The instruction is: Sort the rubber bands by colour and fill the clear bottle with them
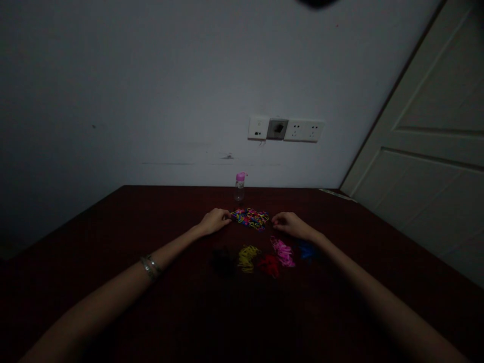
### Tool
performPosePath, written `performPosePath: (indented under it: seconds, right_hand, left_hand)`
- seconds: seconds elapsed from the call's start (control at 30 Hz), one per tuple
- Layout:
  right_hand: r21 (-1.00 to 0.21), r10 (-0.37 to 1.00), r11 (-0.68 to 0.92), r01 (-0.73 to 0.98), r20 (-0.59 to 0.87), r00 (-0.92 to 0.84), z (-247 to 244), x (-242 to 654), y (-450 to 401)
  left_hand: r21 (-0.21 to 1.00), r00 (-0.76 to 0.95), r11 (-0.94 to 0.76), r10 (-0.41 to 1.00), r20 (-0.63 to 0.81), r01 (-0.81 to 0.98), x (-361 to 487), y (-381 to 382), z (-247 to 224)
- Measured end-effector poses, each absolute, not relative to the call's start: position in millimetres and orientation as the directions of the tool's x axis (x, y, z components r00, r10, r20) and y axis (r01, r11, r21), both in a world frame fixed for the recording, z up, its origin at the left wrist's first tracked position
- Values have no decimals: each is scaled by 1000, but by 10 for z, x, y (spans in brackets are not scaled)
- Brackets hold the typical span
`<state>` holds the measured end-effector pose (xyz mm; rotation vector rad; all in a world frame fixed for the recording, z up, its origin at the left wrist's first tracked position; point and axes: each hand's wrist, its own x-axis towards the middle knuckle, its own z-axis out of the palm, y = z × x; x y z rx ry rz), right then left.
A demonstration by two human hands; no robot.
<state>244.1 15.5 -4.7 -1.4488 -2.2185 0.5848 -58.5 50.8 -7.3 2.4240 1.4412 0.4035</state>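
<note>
A loose heap of mixed-colour rubber bands [251,219] lies on the dark table between my hands. My left hand [215,222] rests at the heap's left edge, fingers curled and fingertips against the bands; what they pinch is too small to make out. Just right of the heap is my right hand [290,225], its fingers bent together; anything in them is hidden. Nearer to me lie sorted piles: yellow bands [247,258], red bands [269,265], pink bands [283,252], blue bands [306,250] beside my right wrist, and a dim black pile [223,260].
A clear bottle with a pink cap [239,186] stands behind the heap. The reddish-brown table [170,201] meets a pale wall with a row of sockets [298,130]. A white panelled door [427,146] is at the right. The light is dim.
</note>
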Motion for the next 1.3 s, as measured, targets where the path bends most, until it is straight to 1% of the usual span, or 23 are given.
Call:
performPosePath:
  seconds: [0.1,0.2,0.5,0.63,0.73,0.9,1.0,1.13,1.3]
  right_hand:
    - [-503,925,375,779,147,-351,-133,2421,270]
    - [-465,923,384,798,157,-352,-147,2389,293]
    - [-460,919,389,799,134,-370,-135,2372,312]
    - [-440,901,431,788,158,-405,-125,2358,282]
    - [-465,901,434,772,199,-386,-127,2343,240]
    - [-555,904,428,713,251,-347,-44,2238,99]
    - [-585,881,472,660,276,-385,107,2061,-72]
    - [-564,789,597,571,284,-545,268,1670,-363]
    - [-557,655,706,438,276,-704,225,1221,-613]
  left_hand:
    - [375,447,-446,890,91,812,-560,502,-61]
    - [390,448,-444,890,87,807,-553,503,-57]
    - [484,482,-475,868,119,735,-608,553,-100]
    - [517,481,-475,867,134,712,-643,558,-82]
    - [547,478,-470,867,141,692,-660,558,-68]
    - [585,478,-457,869,132,670,-646,490,7]
    - [605,513,-457,854,92,652,-674,380,112]
    - [639,627,-467,779,-31,611,-839,200,241]
    - [626,675,-446,715,-180,640,-1112,-9,306]
